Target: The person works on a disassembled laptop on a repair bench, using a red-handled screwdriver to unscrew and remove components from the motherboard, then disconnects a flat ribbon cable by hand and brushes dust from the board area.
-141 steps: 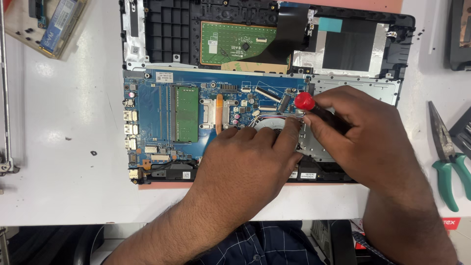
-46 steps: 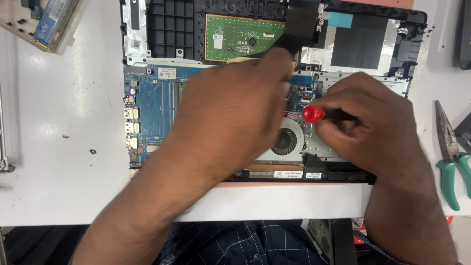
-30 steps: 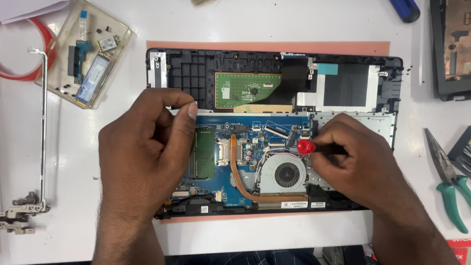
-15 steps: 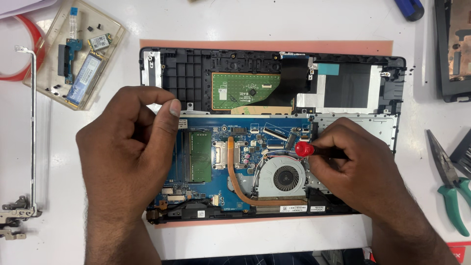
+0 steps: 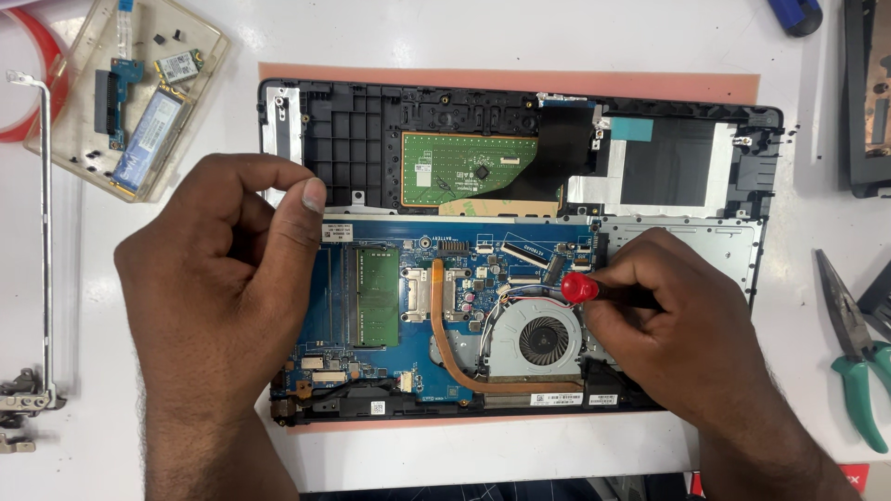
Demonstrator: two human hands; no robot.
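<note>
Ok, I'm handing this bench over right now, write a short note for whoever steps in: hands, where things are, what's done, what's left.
Left hand: thumb and forefinger pinched together over the laptop base's left edge; anything between them is too small to tell.
Right hand: holds the red-capped screwdriver beside the fan.
Where things are: clear parts tray with small boards top left; green-handled pliers right; hinge bracket far left.
Done: bottom cover is off, blue mainboard exposed.
Left: fan, copper heat pipe and mainboard remain in the base.

Copper heat pipe (image 5: 444, 345) — shiny, matt black plastic chassis (image 5: 371, 121)
</note>
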